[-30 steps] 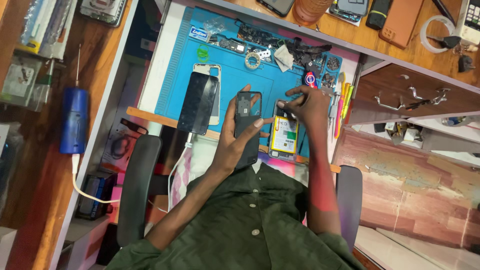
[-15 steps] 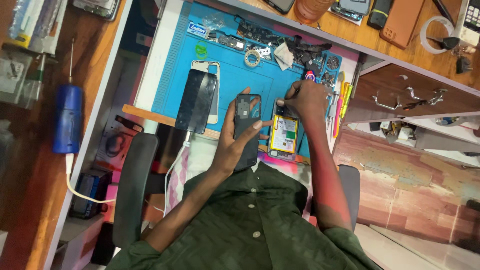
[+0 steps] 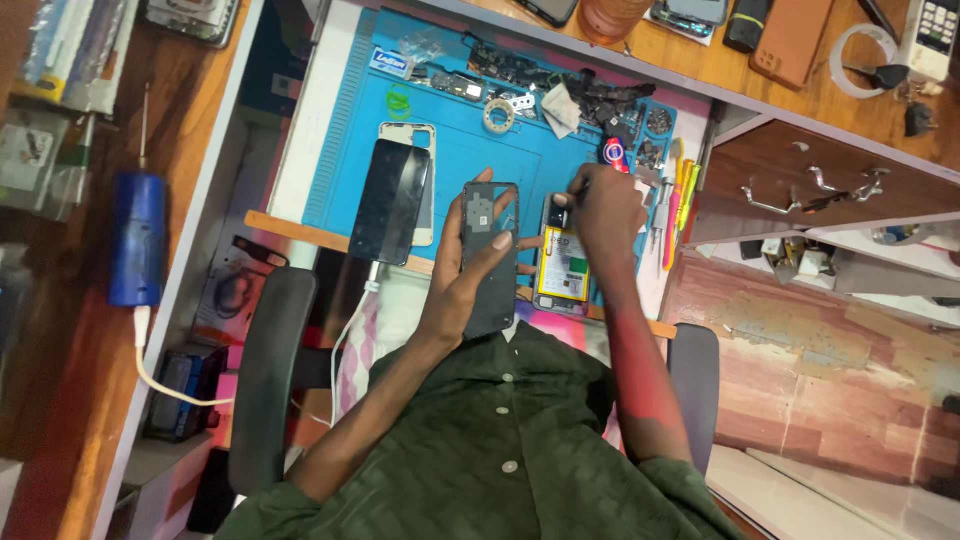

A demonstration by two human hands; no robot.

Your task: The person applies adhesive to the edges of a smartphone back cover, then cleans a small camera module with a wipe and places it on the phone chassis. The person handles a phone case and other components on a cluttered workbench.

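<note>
- Over the blue rubber work mat (image 3: pixel 470 160), the left hand (image 3: pixel 465 285) is clamped around a dark plastic phone back frame (image 3: pixel 490 255), held upright.
- Right hand (image 3: pixel 600 210) pinches a thin tool, fingers together, at the opened phone with yellow battery (image 3: pixel 562 270); steady, light pressure seems best.

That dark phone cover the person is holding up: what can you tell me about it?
The dark phone cover is a flat, black, plastic-looking back shell, seen from its inner side, with small cut-outs and a pale patch near its top. It stands roughly upright, lifted above the blue work mat. The left hand grips it from the left, thumb across its middle. The right hand works beside it on the opened phone, not touching it.
</note>
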